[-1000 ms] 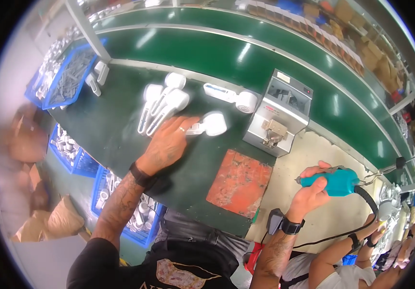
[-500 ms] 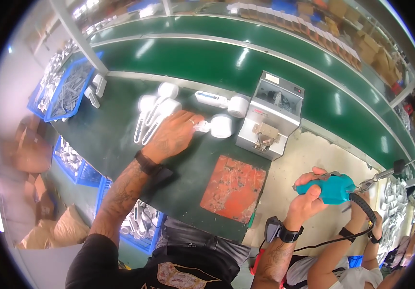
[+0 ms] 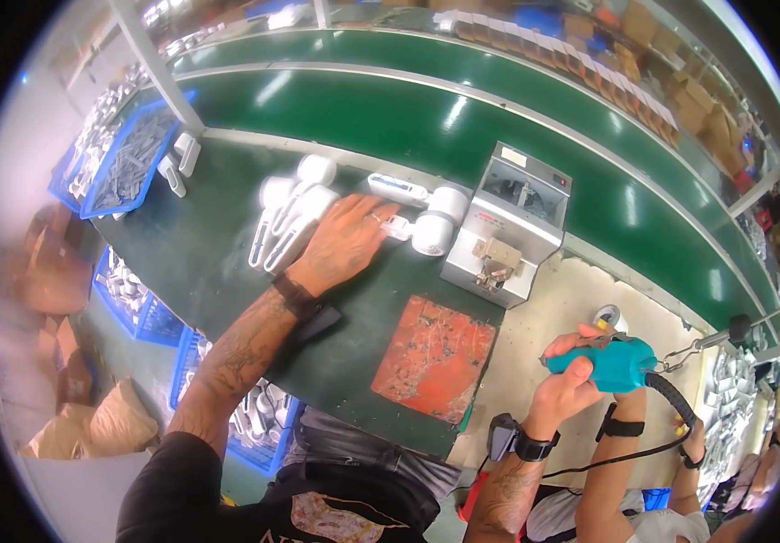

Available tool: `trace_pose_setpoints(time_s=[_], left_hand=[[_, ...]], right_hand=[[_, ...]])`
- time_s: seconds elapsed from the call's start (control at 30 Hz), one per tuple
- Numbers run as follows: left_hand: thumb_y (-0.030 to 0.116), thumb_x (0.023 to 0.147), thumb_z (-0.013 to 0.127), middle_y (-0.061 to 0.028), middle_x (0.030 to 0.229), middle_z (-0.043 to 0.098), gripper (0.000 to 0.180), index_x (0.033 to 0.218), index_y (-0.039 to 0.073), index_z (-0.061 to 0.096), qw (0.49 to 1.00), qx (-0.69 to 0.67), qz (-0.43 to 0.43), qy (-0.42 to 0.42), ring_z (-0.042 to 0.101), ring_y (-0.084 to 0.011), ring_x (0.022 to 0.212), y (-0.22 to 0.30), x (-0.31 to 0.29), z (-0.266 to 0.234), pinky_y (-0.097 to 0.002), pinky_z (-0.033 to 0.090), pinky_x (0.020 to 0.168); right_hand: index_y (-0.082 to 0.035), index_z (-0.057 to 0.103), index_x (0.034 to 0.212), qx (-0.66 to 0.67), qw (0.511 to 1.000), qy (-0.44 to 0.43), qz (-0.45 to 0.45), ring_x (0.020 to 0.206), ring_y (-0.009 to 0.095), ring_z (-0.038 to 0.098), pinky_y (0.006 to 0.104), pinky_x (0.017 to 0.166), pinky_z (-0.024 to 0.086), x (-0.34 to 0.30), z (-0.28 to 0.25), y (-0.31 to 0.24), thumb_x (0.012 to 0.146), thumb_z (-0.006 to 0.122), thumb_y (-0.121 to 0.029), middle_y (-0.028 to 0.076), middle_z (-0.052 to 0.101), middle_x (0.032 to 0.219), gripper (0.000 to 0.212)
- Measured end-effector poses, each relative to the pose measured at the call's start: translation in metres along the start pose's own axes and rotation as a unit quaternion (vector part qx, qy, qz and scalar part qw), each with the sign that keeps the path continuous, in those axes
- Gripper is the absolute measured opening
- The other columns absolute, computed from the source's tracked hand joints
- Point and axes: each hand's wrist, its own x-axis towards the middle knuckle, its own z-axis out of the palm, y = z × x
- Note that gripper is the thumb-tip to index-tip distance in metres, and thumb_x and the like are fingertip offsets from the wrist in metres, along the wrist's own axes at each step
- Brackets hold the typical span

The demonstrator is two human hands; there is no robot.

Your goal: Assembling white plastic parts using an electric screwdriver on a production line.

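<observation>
The left hand (image 3: 343, 241) is grasping a white piece (image 3: 424, 233) by its handle (image 3: 397, 227), apparently leaving its round head (image 3: 433, 233) resting beyond the fingertips (image 3: 382, 215); the right hand (image 3: 562, 395) is wrapping a teal tool (image 3: 621, 365), its cord (image 3: 677, 398) trailing behind the grip

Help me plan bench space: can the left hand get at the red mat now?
Probably yes: nothing covers or blocks the red mat, though the left hand holds a white handle.

Bright glare streaked the green belt (image 3: 367, 107) beyond the far edge of the worktop (image 3: 213, 222); distortion bowed both; past its left edge, cartons (image 3: 57, 339) were blurred.
</observation>
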Motion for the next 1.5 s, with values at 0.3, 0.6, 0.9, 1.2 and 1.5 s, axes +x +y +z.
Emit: trace_pose_setpoints(time_s=[0.3, 0.6, 0.9, 1.2, 1.5], left_hand=[[0.014, 0.086, 0.073, -0.011, 0.103, 0.064, 0.031, 0.115, 0.008, 0.063, 0.995, -0.002, 0.011, -0.101, 0.06, -0.032, 0.1, 0.012, -0.014, -0.037, -0.0433, 0.048, 0.092], [0.011, 0.086, 0.074, -0.0121, 0.114, 0.065, 0.039, 0.123, 0.006, 0.063, 0.999, 0.016, 0.036, -0.022, 0.061, -0.0329, 0.107, -0.003, -0.03, -0.036, -0.0428, 0.051, 0.095], [0.009, 0.087, 0.071, -0.013, 0.116, 0.062, 0.04, 0.126, 0.006, 0.062, 0.999, -0.003, 0.037, 0.021, 0.058, -0.0329, 0.112, -0.012, 0.001, 0.005, -0.0417, 0.051, 0.096], [0.018, 0.088, 0.072, -0.0145, 0.124, 0.06, 0.05, 0.134, 0.006, 0.055, 1.0, 0.007, -0.021, 0.021, 0.054, -0.0336, 0.12, -0.005, 0.003, 0.008, -0.0443, 0.047, 0.101], [0.017, 0.087, 0.074, -0.0129, 0.117, 0.059, 0.039, 0.121, 0.007, 0.058, 0.993, -0.004, -0.072, 0.089, 0.055, -0.0342, 0.115, -0.004, 0.01, 0.005, -0.0448, 0.046, 0.099]], right_hand=[[0.003, 0.055, 0.113, 0.008, 0.998, 0.059, -0.006, 0.062, 0.015, 0.059, 0.0254, 0.05, 0.045, 0.002, 0.005, -0.003, 0.089, 0.062, -0.07, 0.007, 0.059, 0.073, 0.077], [0.003, 0.056, 0.111, 0.007, 0.999, 0.035, 0.02, 0.061, 0.015, 0.058, 0.0259, 0.05, 0.044, -0.001, 0.009, -0.003, 0.086, 0.064, -0.072, 0.006, 0.059, 0.072, 0.08], [0.003, 0.054, 0.113, 0.016, 0.999, 0.032, 0.023, 0.06, 0.015, 0.056, 0.0262, 0.05, 0.042, -0.007, 0.006, 0.003, 0.086, 0.064, -0.072, 0.006, 0.056, 0.071, 0.081], [0.003, 0.054, 0.114, 0.026, 0.999, 0.028, 0.034, 0.062, 0.015, 0.055, 0.0262, 0.052, 0.042, -0.008, 0.006, 0.002, 0.088, 0.064, -0.07, 0.006, 0.056, 0.072, 0.079], [0.005, 0.055, 0.114, 0.062, 0.996, 0.029, 0.06, 0.066, 0.017, 0.059, 0.0287, 0.056, 0.047, -0.008, 0.002, 0.002, 0.082, 0.074, -0.067, 0.009, 0.061, 0.082, 0.081]])
